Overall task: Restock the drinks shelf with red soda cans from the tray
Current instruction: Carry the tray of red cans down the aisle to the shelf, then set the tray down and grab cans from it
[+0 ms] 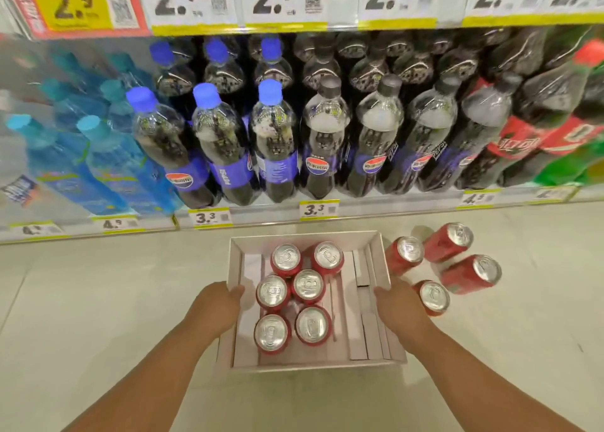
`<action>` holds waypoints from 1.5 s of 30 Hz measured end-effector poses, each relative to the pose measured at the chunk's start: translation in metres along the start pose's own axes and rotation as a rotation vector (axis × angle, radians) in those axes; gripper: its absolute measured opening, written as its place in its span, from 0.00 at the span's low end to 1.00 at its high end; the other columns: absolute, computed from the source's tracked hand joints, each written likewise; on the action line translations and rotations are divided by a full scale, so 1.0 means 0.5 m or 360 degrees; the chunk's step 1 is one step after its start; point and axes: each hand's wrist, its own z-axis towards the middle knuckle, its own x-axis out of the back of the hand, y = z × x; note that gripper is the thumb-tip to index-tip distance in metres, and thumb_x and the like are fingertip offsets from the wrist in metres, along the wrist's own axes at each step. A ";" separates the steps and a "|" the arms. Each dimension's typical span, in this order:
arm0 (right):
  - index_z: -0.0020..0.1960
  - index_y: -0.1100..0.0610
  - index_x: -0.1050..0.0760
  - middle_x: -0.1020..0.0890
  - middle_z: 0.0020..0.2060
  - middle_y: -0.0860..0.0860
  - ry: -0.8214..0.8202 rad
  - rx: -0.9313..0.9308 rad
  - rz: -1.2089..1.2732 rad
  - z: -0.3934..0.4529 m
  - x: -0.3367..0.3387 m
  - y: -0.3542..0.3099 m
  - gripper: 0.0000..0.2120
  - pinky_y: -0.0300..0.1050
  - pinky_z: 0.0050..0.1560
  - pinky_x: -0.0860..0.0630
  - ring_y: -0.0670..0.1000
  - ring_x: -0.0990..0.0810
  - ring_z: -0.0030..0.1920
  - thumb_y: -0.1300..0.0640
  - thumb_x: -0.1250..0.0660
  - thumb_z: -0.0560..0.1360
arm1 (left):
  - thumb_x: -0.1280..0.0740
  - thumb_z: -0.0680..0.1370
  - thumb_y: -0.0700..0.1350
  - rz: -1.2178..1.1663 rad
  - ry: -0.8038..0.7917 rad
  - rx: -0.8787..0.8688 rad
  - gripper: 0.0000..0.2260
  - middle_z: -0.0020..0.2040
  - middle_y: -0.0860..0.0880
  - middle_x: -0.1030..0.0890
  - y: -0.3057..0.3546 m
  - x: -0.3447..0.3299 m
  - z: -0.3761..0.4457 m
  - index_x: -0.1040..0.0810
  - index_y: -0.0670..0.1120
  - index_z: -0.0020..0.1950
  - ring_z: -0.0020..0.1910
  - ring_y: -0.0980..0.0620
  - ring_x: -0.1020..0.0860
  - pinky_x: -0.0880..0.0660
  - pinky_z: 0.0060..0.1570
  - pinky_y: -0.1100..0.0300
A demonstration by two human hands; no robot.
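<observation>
Red cans [307, 286] with silver tops in a white tray [379, 261]; blue-capped dark bottles [212, 144] behind.

- Setting was a shop's drinks aisle.
- Shelf [327, 208] held rows of cola bottles [274, 144] and blue drink bottles [108, 167].
- Price tags [316, 208] lined the shelf edges; larger price cards [189, 0] hung above.
- Floor [98, 284] was pale tile.

One shallow white cardboard tray [236, 261] holds six red aluminium soda cans [308, 285], standing in three pairs. Four more red soda cans [405, 255] stand on the pale floor [98, 301] just right of the tray. Along the shelf's front row stand three blue-capped cola bottles [274, 144] and four black-capped cola bottles [323, 144]. Two hands: left hand [215, 304], right hand [397, 307].
</observation>
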 end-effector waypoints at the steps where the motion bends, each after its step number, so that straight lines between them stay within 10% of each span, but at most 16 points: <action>1: 0.56 0.55 0.21 0.18 0.40 0.53 0.0011 0.0010 -0.0021 0.005 0.001 0.004 0.11 0.39 0.29 0.28 0.50 0.22 0.34 0.64 0.40 0.80 | 0.42 0.85 0.50 -0.0002 -0.0001 0.0001 0.18 0.50 0.41 0.17 0.001 -0.005 0.000 0.19 0.39 0.60 0.46 0.43 0.21 0.27 0.43 0.56; 16: 0.58 0.54 0.21 0.18 0.37 0.49 -0.0027 0.0079 -0.0179 0.020 -0.004 0.014 0.13 0.35 0.24 0.30 0.47 0.23 0.31 0.61 0.40 0.78 | 0.41 0.84 0.50 -0.0009 0.0096 0.0045 0.15 0.52 0.41 0.17 0.001 -0.012 0.001 0.21 0.40 0.52 0.52 0.41 0.20 0.26 0.50 0.55; 21: 0.59 0.55 0.24 0.18 0.40 0.49 0.0369 0.0511 -0.0211 -0.005 -0.002 -0.040 0.10 0.39 0.33 0.31 0.54 0.20 0.40 0.57 0.38 0.79 | 0.38 0.81 0.57 -0.0217 0.0770 -0.0198 0.23 0.65 0.46 0.20 0.048 -0.005 -0.043 0.27 0.46 0.71 0.63 0.43 0.22 0.24 0.58 0.50; 24: 0.72 0.56 0.29 0.21 0.64 0.51 0.0538 0.0786 -0.0176 -0.027 -0.020 -0.072 0.20 0.39 0.61 0.30 0.53 0.23 0.65 0.57 0.36 0.80 | 0.35 0.80 0.55 -0.0215 0.1009 -0.0644 0.21 0.66 0.50 0.24 0.069 -0.022 -0.071 0.29 0.50 0.71 0.63 0.46 0.24 0.23 0.57 0.49; 29: 0.71 0.55 0.28 0.21 0.65 0.53 0.0375 0.0920 -0.0148 -0.034 -0.069 -0.072 0.20 0.53 0.66 0.26 0.55 0.25 0.68 0.55 0.35 0.80 | 0.29 0.75 0.57 -0.0311 0.0773 -0.0714 0.22 0.62 0.54 0.24 0.078 -0.081 -0.055 0.30 0.56 0.67 0.60 0.52 0.24 0.27 0.52 0.59; 34: 0.73 0.53 0.31 0.21 0.62 0.48 0.0248 0.0576 -0.0121 -0.013 -0.110 -0.061 0.28 0.41 0.58 0.26 0.46 0.22 0.59 0.45 0.31 0.76 | 0.27 0.72 0.60 -0.0315 0.0586 -0.0380 0.33 0.68 0.51 0.24 0.083 -0.116 -0.009 0.30 0.49 0.73 0.66 0.49 0.24 0.27 0.60 0.57; 39: 0.57 0.50 0.26 0.19 0.50 0.46 0.0150 0.0563 0.0107 0.006 -0.143 -0.070 0.14 0.40 0.50 0.23 0.47 0.20 0.51 0.53 0.27 0.74 | 0.29 0.70 0.62 -0.0439 0.0434 -0.0284 0.27 0.60 0.54 0.19 0.114 -0.122 0.010 0.26 0.54 0.66 0.57 0.51 0.20 0.21 0.56 0.51; 45: 0.60 0.53 0.26 0.18 0.52 0.49 0.0175 0.0467 0.0284 0.031 -0.171 -0.086 0.20 0.49 0.55 0.20 0.49 0.18 0.52 0.58 0.26 0.70 | 0.32 0.63 0.70 -0.0282 0.0300 0.0049 0.35 0.54 0.55 0.19 0.165 -0.119 0.027 0.27 0.53 0.64 0.53 0.49 0.19 0.24 0.50 0.55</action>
